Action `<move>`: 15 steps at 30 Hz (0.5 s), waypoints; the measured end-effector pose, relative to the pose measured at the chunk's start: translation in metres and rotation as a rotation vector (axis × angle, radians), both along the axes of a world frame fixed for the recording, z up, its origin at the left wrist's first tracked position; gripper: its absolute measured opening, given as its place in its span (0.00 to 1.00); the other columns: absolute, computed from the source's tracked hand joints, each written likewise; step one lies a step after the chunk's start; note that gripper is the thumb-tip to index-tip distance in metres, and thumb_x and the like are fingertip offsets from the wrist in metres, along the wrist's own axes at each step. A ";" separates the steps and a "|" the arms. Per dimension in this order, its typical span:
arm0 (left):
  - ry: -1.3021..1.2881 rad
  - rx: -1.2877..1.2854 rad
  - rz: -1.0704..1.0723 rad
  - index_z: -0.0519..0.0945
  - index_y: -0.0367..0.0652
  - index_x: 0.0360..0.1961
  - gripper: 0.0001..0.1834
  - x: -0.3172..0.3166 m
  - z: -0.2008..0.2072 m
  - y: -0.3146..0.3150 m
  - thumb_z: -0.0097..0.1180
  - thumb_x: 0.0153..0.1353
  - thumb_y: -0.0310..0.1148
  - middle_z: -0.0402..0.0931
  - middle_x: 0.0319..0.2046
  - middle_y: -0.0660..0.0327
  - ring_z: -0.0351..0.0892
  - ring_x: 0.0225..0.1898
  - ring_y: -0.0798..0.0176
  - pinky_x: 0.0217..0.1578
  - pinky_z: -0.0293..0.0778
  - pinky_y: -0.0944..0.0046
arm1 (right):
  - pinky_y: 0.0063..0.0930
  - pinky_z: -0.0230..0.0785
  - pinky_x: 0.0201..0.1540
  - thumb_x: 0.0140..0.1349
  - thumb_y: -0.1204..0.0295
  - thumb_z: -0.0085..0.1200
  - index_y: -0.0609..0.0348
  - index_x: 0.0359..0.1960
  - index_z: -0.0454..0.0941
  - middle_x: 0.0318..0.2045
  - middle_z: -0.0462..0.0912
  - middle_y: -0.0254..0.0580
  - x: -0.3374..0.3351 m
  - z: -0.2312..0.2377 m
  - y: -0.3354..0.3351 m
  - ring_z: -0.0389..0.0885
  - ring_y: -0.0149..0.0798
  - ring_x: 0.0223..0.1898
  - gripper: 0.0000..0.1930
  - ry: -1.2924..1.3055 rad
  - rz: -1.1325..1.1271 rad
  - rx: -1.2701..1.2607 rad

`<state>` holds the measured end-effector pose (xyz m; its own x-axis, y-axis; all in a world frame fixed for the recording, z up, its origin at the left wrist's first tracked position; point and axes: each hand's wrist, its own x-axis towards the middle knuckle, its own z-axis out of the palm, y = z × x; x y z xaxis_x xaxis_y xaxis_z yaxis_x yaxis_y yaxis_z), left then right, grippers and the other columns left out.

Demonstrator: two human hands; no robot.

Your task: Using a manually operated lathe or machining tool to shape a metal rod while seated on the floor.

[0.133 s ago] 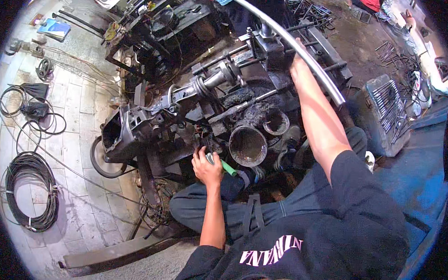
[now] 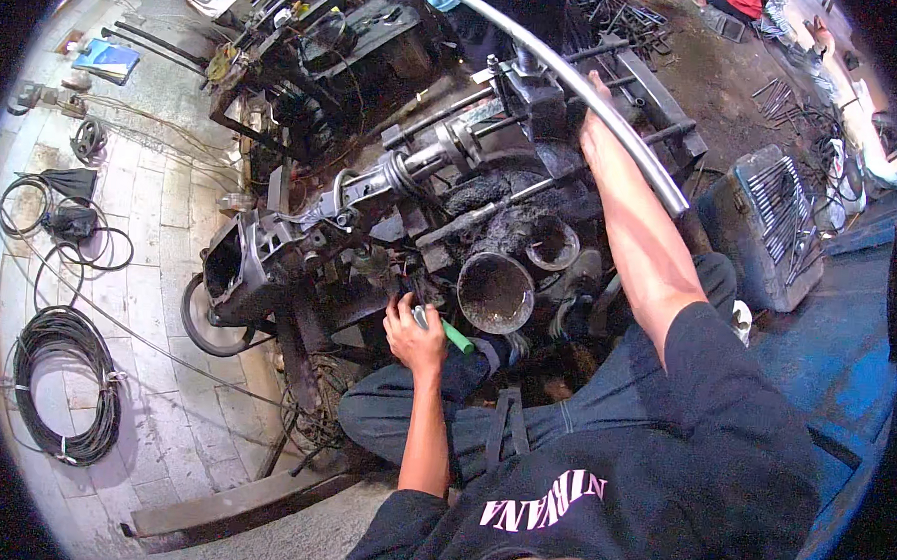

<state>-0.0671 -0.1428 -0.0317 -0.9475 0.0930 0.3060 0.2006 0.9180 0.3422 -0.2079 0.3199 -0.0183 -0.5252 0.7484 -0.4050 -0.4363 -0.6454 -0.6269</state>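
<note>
My left hand (image 2: 415, 336) is closed around a green-handled metal piece (image 2: 456, 336) beside the near side of a dark, greasy machine (image 2: 382, 192). Its green grip sticks out to the right of my fingers; where its other end goes is hidden. My right arm reaches far forward, and my right hand (image 2: 597, 121) is at the machine's far right part, just under a long curved-looking steel pipe (image 2: 616, 122). The pipe and machine parts hide most of the right fingers. Between my hands sit a large round cup (image 2: 496, 292) and a smaller one (image 2: 552, 244), next to dark metal shavings (image 2: 511, 223).
A toolbox of drill-like bits (image 2: 777, 209) stands to the right, by a blue surface (image 2: 847, 327). Coiled black cable (image 2: 29, 382) lies on the left floor tiles. A metal beam (image 2: 228, 506) lies near front left. Another machine bench (image 2: 364, 41) stands behind, with metal rods (image 2: 630, 23) piled farther right.
</note>
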 end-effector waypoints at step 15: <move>0.016 -0.079 0.051 0.80 0.44 0.50 0.21 0.002 0.004 -0.022 0.59 0.57 0.42 0.75 0.56 0.48 0.74 0.55 0.41 0.54 0.71 0.46 | 0.38 0.56 0.61 0.62 0.51 0.60 0.55 0.40 0.83 0.44 0.83 0.41 -0.006 0.005 -0.048 0.73 0.36 0.52 0.19 -0.020 0.048 -0.135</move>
<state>-0.0653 -0.1650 -0.0282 -0.9468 0.0692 0.3143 0.1577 0.9511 0.2656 -0.2137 0.2720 -0.0136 -0.5500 0.6606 -0.5110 -0.3906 -0.7443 -0.5417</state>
